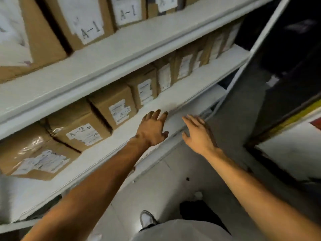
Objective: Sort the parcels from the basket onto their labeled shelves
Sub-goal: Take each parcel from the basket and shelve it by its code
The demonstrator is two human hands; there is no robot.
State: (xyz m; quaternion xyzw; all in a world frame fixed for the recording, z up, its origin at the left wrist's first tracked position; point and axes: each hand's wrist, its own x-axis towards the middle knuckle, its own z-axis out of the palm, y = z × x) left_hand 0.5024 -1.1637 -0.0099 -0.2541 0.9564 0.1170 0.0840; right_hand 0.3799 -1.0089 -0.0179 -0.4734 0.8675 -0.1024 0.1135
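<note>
Reaching empty hands, left hand (152, 129), right hand (199, 134), cardboard parcels (78, 129)

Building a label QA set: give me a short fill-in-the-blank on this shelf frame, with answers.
1. The boxes on the upper shelf carry labels reading ____.
2. The box on the lower shelf is labelled ____.
3. Both hands, left hand and right hand, are open and hold ____.
4. The left hand's fingers reach over the front edge of the ____ shelf.

Missing words: A-1; A-2; nothing; lower
</note>
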